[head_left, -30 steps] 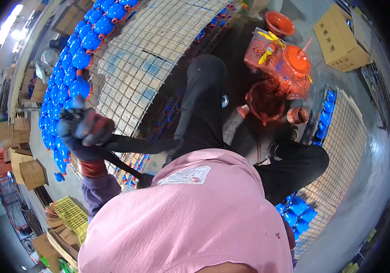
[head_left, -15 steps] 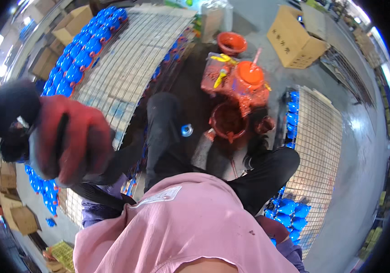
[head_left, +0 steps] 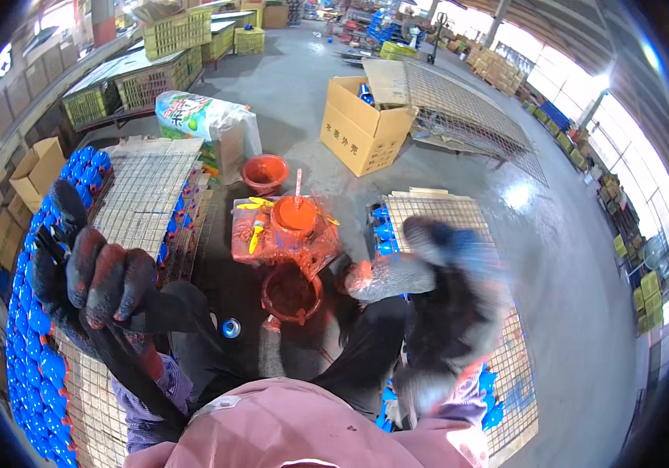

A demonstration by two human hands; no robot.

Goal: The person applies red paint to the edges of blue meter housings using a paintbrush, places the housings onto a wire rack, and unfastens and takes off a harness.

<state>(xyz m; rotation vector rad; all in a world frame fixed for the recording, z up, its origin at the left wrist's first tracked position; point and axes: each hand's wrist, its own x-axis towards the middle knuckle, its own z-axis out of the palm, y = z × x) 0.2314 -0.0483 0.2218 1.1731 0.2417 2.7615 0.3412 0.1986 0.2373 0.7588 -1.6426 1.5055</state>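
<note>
My left hand [head_left: 108, 285], in a dark glove stained red, is raised at the left above a rack [head_left: 85, 390] with a wire-grid top. Its fingers are curled in, and a small black thing by the thumb is too unclear to name. My right hand [head_left: 455, 288], also gloved, is smeared by motion over the right-hand rack [head_left: 510, 390]; its fingers cannot be made out. Glossy blue domed parts [head_left: 38, 359] with red edges crowd the left rack. Between my knees stands a basin of red paint [head_left: 291, 312], apart from both hands.
Beyond the basin, a paint-smeared tray [head_left: 244, 242] carries a red-orange tub [head_left: 294, 217] and a yellow-handled brush [head_left: 256, 235]. Behind are a red bowl [head_left: 265, 173], an open cardboard box [head_left: 365, 132] and a bulky bag [head_left: 209, 129]. A small blue-and-white round piece [head_left: 230, 327] lies on the floor.
The view has swung up and to the right, showing more of the hall. My left hand looks smaller and less blurred. My right hand has come into view on the right.
</note>
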